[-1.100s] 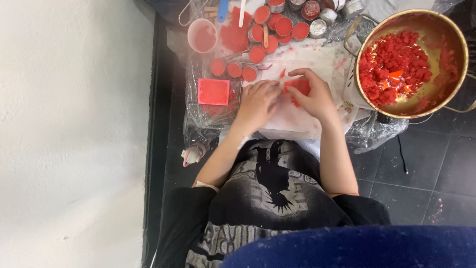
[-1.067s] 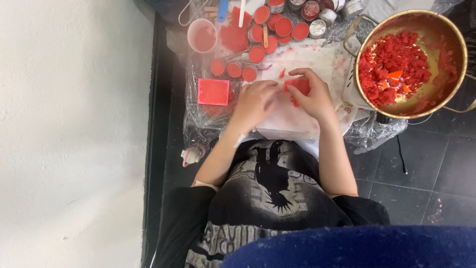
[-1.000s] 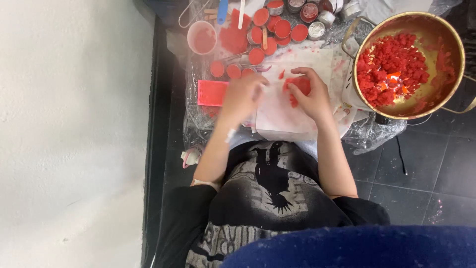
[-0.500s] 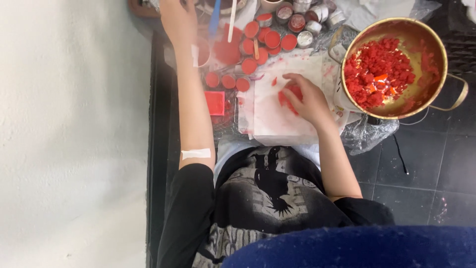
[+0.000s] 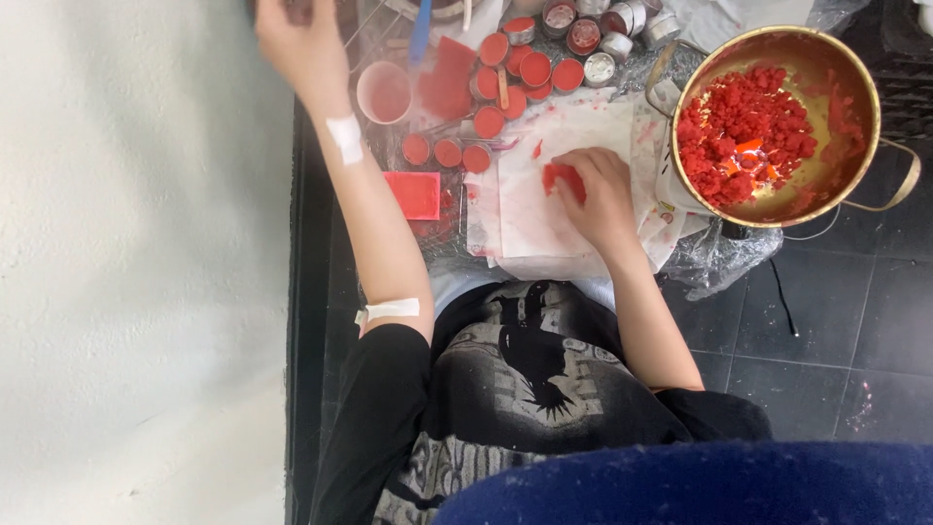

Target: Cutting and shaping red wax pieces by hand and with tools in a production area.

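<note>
The right hand (image 5: 601, 194) grips a red lump (image 5: 564, 179) on the paper (image 5: 525, 209) beside the pot (image 5: 855, 107); the left hand (image 5: 301, 44) reaches far beyond the paper, grip unclear. Shaping is underway.

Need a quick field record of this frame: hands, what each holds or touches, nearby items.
left hand: raised at the far edge of the table, contents cannot tell
right hand: pressing a red lump on the white sheet
metal pot: right of the sheet, holds red crumbly material
small round tins: many, filled red, beyond the sheet
red square block: left of the sheet
pink cup: near the left forearm
</note>
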